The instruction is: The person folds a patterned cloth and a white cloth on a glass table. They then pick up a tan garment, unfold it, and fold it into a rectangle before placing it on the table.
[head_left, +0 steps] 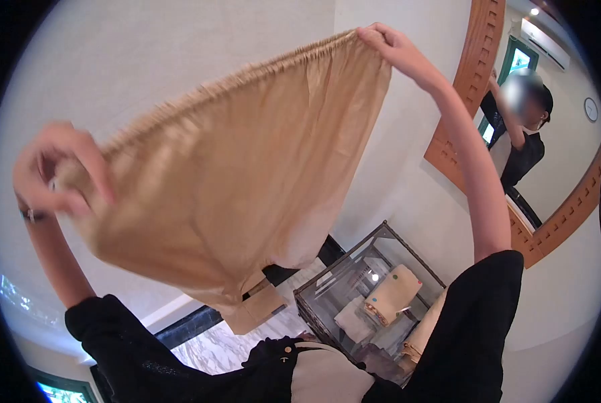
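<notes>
A shiny tan cloth (240,161) with a gathered, ruffled upper edge hangs stretched out in the air before me. At its upper right corner my right hand (391,50) pinches the gathered edge, arm raised high. Lower on the left, my left hand (62,171) curls around the other end of that edge; it is slightly blurred. From the edge the cloth drops in loose folds to a lower point near the middle. A dark band circles my left wrist.
Below right stands a glass-topped table (320,285) with a dark frame, bearing a folded cream cloth (394,295) with coloured dots. A cardboard box (260,310) sits on the marble floor (210,346). A wood-framed mirror (475,74) hangs on the right wall, reflecting a person.
</notes>
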Demonstrator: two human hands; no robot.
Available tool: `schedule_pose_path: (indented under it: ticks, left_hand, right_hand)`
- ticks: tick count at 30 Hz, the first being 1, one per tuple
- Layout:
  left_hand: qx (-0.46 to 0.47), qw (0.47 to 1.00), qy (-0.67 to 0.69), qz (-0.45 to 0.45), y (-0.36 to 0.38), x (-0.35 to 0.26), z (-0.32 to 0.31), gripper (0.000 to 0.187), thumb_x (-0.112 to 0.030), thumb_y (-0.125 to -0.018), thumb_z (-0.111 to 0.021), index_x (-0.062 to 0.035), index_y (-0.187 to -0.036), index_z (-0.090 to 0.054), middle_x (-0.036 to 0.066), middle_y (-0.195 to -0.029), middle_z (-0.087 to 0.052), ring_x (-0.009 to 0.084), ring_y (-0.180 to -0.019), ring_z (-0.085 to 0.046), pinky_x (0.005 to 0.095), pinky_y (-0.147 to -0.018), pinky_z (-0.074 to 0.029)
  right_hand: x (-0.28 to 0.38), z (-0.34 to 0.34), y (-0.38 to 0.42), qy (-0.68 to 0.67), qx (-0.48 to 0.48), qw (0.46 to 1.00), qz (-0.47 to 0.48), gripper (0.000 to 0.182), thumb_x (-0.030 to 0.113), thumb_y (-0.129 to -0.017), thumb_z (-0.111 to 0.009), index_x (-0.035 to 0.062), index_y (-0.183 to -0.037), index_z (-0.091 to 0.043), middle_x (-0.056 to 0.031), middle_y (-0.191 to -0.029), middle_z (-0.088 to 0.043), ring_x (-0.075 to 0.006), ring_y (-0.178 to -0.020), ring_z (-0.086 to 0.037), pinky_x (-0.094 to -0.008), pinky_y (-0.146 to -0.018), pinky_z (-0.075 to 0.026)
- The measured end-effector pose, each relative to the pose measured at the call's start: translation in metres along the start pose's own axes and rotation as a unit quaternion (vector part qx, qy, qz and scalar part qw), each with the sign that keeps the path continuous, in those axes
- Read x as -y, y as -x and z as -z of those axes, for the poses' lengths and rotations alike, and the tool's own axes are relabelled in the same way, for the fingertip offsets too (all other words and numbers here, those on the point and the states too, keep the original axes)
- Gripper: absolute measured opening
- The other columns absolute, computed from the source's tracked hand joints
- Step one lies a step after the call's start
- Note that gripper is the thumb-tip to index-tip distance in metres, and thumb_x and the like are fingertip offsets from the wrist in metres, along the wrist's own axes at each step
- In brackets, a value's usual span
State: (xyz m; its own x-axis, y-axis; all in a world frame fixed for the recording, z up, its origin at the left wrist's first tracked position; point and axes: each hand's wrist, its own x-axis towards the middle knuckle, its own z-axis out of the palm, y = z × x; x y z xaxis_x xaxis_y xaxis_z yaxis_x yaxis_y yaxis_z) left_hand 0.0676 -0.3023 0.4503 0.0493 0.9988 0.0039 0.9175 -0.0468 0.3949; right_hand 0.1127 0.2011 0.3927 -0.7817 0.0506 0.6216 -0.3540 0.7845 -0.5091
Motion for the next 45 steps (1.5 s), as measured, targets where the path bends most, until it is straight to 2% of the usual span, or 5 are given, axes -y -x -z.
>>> schedule_pose_path:
  ticks: [8,14,24,33,45]
  left_hand:
    - [0.017,0.883,-0.431,0.186,-0.1,-0.105,-0.124,0.042,0.002,-0.069,-0.058,-0.004,-0.11,-0.057,0.012,-0.099,-0.061,0.0287,-0.103,-0.06,0.0415,-0.091,-0.047]
    - [-0.121,0.808,-0.563,-0.124,-0.14,-0.102,-0.16,0.011,-0.014,-0.079,-0.057,-0.006,-0.087,-0.058,0.01,-0.094,-0.059,0.0282,-0.106,-0.058,0.0462,-0.094,-0.045]
    - [-0.012,0.942,-0.297,-0.156,-0.17,-0.073,-0.169,0.014,-0.015,-0.082,-0.056,-0.0088,-0.095,-0.054,0.003,-0.079,-0.054,0.0179,-0.055,-0.06,0.0304,-0.052,-0.05]
    - [-0.299,0.951,-0.073,0.039,-0.187,-0.02,-0.133,0.019,-0.009,-0.078,-0.071,-0.0042,-0.09,-0.057,0.008,-0.066,-0.059,0.0235,-0.055,-0.058,0.0322,-0.051,-0.045]
    - [-0.312,0.941,0.101,0.088,-0.183,-0.017,-0.135,0.023,-0.009,-0.085,-0.067,-0.0004,-0.079,-0.047,0.006,-0.063,-0.061,0.0045,-0.062,-0.059,0.0221,-0.051,-0.044]
  right_hand:
    - [0.0,-0.039,0.003,0.022,0.019,0.999,0.031,0.049,0.049,-0.091,-0.058,0.0029,-0.106,-0.059,-0.0149,-0.1,-0.065,-0.0224,-0.097,-0.06,-0.0351,-0.086,-0.046]
    - [-0.003,-0.055,0.009,0.031,-0.011,0.996,0.081,0.044,0.047,-0.09,-0.059,0.005,-0.105,-0.058,-0.017,-0.1,-0.066,-0.0287,-0.094,-0.063,-0.0375,-0.081,-0.048]
    - [0.079,-0.077,0.062,0.103,-0.037,0.98,0.167,0.038,0.04,-0.091,-0.06,0.0025,-0.09,-0.055,-0.017,-0.078,-0.06,-0.0328,-0.072,-0.058,-0.0409,-0.063,-0.044]
    - [0.09,-0.07,0.116,-0.316,0.317,0.892,-0.065,0.033,0.033,-0.1,-0.048,0.0039,-0.112,-0.058,-0.002,-0.105,-0.06,-0.0096,-0.098,-0.052,-0.0262,-0.09,-0.041]
    - [0.097,-0.077,0.159,-0.352,0.197,0.914,-0.036,0.025,0.023,-0.099,-0.053,0.0037,-0.115,-0.053,-0.0003,-0.102,-0.061,-0.0066,-0.099,-0.053,-0.0262,-0.085,-0.044]
